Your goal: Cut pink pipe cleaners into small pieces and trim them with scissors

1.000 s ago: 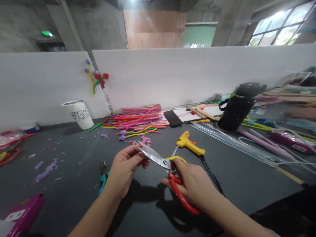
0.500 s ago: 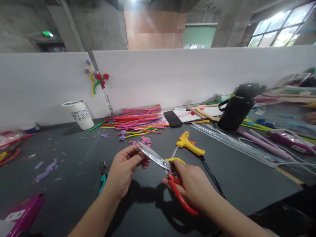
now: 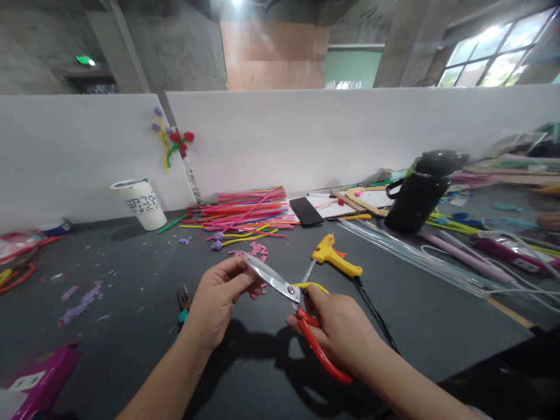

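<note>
My right hand [image 3: 339, 326] is closed around red-handled scissors [image 3: 273, 280], their blades pointing up and left. A yellow pipe cleaner [image 3: 310, 286] curves over the pivot and passes by my right index finger. At the blade tips, my left hand [image 3: 221, 297] pinches what looks like a short pink pipe cleaner, mostly hidden by the fingers. Just beyond lie several cut pink pieces [image 3: 259, 251]. A yellow glue gun [image 3: 335, 256] lies to the right of the blades. Pliers [image 3: 184, 303] with teal handles are partly covered by my left forearm.
Behind the hands are a pile of pink and orange pipe cleaners [image 3: 245, 213], purple-tipped yellow stems [image 3: 245, 237] and a phone [image 3: 306, 211]. A white cup [image 3: 146, 204] stands left, a black jug [image 3: 417, 195] right, near clear sticks [image 3: 394, 251]. A white partition [image 3: 306, 134] borders the table.
Almost nothing differs. The view has shifted very slightly, and both hands and the scissors keep nearly the same pose.
</note>
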Tool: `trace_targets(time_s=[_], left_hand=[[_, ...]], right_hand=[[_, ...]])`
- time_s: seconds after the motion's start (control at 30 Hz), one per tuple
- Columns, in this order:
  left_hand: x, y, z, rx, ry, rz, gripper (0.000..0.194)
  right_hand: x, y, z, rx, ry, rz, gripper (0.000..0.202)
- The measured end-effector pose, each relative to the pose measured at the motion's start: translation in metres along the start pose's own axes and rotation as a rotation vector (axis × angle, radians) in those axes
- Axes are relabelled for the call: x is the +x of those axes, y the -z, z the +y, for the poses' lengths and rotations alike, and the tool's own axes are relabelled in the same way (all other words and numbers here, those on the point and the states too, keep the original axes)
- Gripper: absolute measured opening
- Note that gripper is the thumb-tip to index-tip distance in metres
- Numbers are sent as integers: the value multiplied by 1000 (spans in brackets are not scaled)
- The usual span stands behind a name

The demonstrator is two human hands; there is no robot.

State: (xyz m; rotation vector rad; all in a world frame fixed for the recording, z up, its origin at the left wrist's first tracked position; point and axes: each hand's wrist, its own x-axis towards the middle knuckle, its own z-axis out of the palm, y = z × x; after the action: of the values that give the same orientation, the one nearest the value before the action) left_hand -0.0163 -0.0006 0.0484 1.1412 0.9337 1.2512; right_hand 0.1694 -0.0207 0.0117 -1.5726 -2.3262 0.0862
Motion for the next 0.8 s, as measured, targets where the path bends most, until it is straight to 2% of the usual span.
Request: trace_targets(time_s=[0.17, 0.37, 0.63, 0.8], left_hand=[[2, 2, 2, 37, 21, -10, 6], [3, 1, -2, 39, 83, -16, 7], [-5, -14, -13, 20, 341, -284, 10], [-8, -14, -17, 30, 426, -390, 13]], right_hand=[[-1, 2, 2, -6, 3, 38, 31], [2, 4, 2, 303, -124, 5, 27], [13, 10, -10, 1031, -232, -45, 8], [14, 13, -16, 1237, -231, -176, 7]])
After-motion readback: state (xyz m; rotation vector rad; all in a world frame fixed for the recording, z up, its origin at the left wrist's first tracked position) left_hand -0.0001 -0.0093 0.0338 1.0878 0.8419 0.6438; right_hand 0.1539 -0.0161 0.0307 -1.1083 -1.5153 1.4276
